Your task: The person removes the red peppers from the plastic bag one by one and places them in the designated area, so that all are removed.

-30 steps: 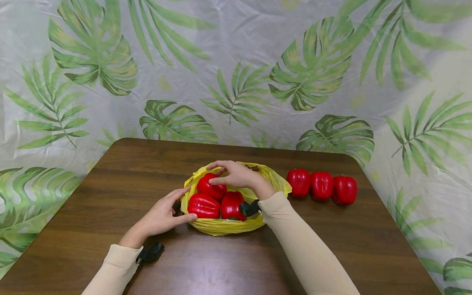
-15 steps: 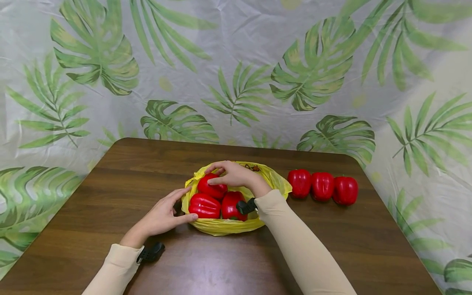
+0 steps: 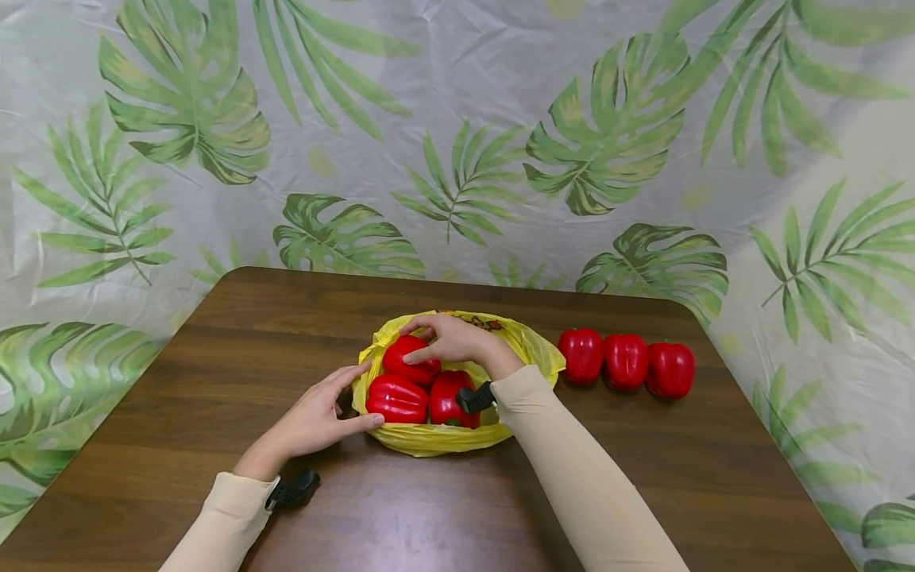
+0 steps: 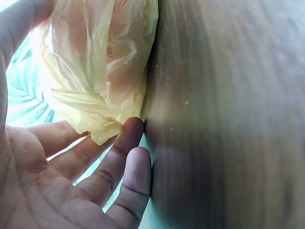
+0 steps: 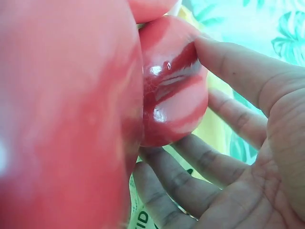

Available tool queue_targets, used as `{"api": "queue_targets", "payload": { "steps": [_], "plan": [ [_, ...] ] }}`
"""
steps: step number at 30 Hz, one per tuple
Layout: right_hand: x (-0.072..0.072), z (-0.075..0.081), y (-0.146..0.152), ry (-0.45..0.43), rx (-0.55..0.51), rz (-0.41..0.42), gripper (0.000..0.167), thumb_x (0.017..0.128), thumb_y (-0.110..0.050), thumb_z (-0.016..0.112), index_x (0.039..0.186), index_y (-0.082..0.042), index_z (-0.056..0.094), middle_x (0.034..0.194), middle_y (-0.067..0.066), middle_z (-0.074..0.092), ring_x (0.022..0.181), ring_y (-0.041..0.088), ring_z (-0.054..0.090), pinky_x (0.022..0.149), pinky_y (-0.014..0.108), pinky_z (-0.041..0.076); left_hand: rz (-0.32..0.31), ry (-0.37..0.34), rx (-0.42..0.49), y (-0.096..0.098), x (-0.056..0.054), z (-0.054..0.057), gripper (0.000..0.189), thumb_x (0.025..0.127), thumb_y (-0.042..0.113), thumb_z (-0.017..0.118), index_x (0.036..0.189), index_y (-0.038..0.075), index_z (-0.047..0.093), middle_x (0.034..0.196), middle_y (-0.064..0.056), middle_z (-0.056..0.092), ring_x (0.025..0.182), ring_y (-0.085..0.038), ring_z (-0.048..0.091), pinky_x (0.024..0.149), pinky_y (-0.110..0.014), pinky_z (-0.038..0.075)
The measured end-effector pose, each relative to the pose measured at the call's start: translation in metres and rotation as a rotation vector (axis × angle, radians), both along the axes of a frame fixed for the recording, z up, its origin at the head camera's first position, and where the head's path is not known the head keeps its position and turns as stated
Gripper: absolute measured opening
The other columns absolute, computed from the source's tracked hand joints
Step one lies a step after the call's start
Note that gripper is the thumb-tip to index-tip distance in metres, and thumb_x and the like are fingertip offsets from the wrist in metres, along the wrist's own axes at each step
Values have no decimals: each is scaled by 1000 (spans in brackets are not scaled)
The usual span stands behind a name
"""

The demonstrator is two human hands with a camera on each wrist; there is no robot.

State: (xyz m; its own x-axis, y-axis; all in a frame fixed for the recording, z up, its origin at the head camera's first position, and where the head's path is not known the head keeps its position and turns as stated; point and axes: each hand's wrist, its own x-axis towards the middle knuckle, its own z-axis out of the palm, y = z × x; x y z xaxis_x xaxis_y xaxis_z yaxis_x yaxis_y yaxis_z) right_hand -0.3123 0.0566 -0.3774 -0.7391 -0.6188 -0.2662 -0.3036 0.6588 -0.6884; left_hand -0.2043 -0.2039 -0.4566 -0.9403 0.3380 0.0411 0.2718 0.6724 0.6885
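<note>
On my feed I've got the right hand (image 3: 457, 338) curled round the back pepper (image 3: 400, 370), thumb and fingers gripping it inside the yellow bag (image 3: 436, 441). I see the left hand (image 3: 314, 417) loosely spread, touching the bag's left end. The front-left pepper (image 3: 396, 400) and front-right pepper (image 3: 446, 396) sit just beside the gripped one; three red peppers (image 3: 624, 361) line the brown table (image 3: 179, 397) right of the bag.

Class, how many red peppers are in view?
6. In the yellow bag: far pepper, near-left pepper, near-right pepper. Right of it: left pepper, middle pepper, right pepper. More may be hidden inside.
</note>
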Motion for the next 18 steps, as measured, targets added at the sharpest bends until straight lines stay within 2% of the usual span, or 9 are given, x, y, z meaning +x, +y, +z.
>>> {"api": "queue_targets", "payload": {
  "steps": [8,18],
  "plan": [
    [1,1,-1,-29,40,-22,68,96,-33,81,156,-15,55,149,17,64,131,29,63,108,41,56,7,-23,5,0,1,2,95,90,53,82,164,9,42,164,-19,48,134,-36,56,87,-33,58],
    [-1,0,-3,32,77,-14,68,93,-34,84,153,-13,57,146,16,67,130,29,65,105,40,56,4,-12,3,0,0,1,95,90,54,81,164,10,42,164,-18,48,134,-36,56,87,-33,58]
  ]
}}
